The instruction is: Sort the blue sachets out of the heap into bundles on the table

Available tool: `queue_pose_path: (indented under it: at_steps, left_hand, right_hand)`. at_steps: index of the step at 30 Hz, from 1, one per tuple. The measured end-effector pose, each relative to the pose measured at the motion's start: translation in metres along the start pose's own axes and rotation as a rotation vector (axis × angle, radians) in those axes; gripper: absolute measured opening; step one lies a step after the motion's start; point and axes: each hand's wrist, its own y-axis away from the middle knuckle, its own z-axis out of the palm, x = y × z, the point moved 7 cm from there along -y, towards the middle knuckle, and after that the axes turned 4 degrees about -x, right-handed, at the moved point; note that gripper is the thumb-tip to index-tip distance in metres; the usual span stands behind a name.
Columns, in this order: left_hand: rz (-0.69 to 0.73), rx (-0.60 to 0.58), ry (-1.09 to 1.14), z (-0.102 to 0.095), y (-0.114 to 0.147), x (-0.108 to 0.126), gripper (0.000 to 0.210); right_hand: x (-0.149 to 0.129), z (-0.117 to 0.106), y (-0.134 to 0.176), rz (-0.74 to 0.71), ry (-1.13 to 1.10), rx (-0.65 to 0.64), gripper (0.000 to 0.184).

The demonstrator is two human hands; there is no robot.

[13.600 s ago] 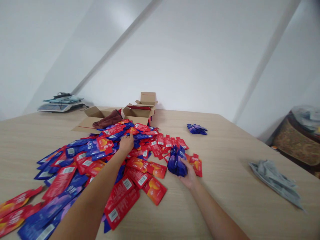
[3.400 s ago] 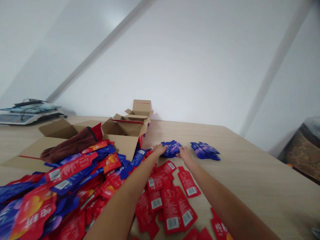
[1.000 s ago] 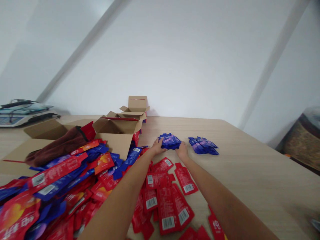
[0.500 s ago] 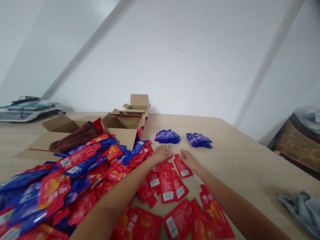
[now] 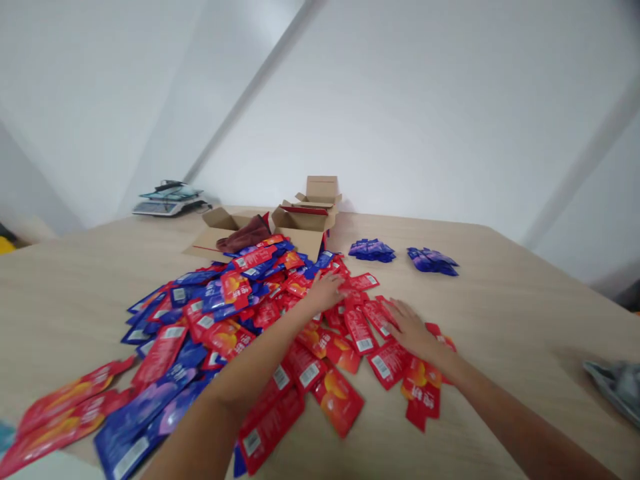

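Note:
Red spouted pouches with orange fruit prints and barcodes lie loosely spread before me. They run into a big heap of red and blue pouches on the left. My left hand rests at the heap's right edge, fingers stretched over red pouches, with no pouch visibly gripped. Lying flat with spread fingers, my right hand covers part of several red pouches on the right side. Beyond both hands are two small stacks of blue pouches, a left stack and a right stack.
Open cardboard boxes stand in a row behind the heap. A dark red cloth lies over the flap of another box. At the far left is a scale with items on top. A grey cloth lies near the right edge.
The view has swung left and back, showing more of the heap. My right hand has spread out flat over the red pouches, which now lie shifted and closer together.

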Motion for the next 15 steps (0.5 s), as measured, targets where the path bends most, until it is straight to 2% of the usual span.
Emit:
queue_pose_path:
  at_steps: [3,5,7,9,11,15]
  left_hand:
    - [-0.231,0.235,-0.045,-0.053,0.057,-0.051,0.047]
    - [-0.402,0.367,-0.118,-0.086,0.106,-0.090,0.047]
    - [-0.600,0.448,-0.182,-0.110,0.160,-0.127,0.051]
    - [-0.803,0.457,-0.211,-0.120,0.219,-0.158,0.051]
    - [-0.950,0.457,-0.232,-0.119,0.279,-0.174,0.055]
    - [-1.158,0.471,-0.302,-0.098,0.386,-0.178,0.060]
  right_hand:
    - [-0.042,-0.006,0.049,-0.091,0.018,0.013,0.058]
    - [-0.076,-0.001,0.082,-0.198,0.029,-0.070,0.064]
    - [-0.109,0.007,0.110,-0.316,0.019,-0.176,0.070]
    - [-0.137,0.013,0.129,-0.416,-0.002,-0.237,0.076]
    - [-0.160,0.016,0.138,-0.484,-0.013,-0.262,0.079]
    - [-0.208,0.025,0.140,-0.596,-0.026,-0.287,0.078]
